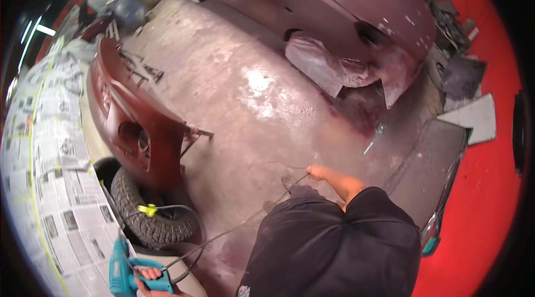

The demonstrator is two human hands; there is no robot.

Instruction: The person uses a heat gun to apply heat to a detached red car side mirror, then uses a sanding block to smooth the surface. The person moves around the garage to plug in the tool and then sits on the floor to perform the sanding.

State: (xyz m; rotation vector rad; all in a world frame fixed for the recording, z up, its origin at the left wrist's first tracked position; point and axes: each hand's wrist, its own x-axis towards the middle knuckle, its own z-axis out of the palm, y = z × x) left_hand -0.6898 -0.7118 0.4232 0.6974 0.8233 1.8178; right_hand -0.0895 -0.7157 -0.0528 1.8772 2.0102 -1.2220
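Note:
At the lower left, my left hand [150, 281] is wrapped round the handle of a teal corded power tool [120, 269]. The tool has a narrow grey tip pointing away from me; its exact kind is not clear. A dark cord [225, 232] stretches from the tool's handle across to the right, in front of my dark clothing. My right hand [315, 172] is closed on that cord, out over the floor with the arm extended. Another stretch of cable with a bright yellow piece of tape [147, 209] lies over a tire [150, 219] beside the tool.
A reddish-brown car bumper [134, 124] rests on a stand at the left, above the tire. Newspaper and yellow tape cover a surface [67, 185] along the left edge. A dull reddish car body [334, 12] with a masked wheel [315, 60] stands ahead. Panels [476, 118] lean at the red right wall.

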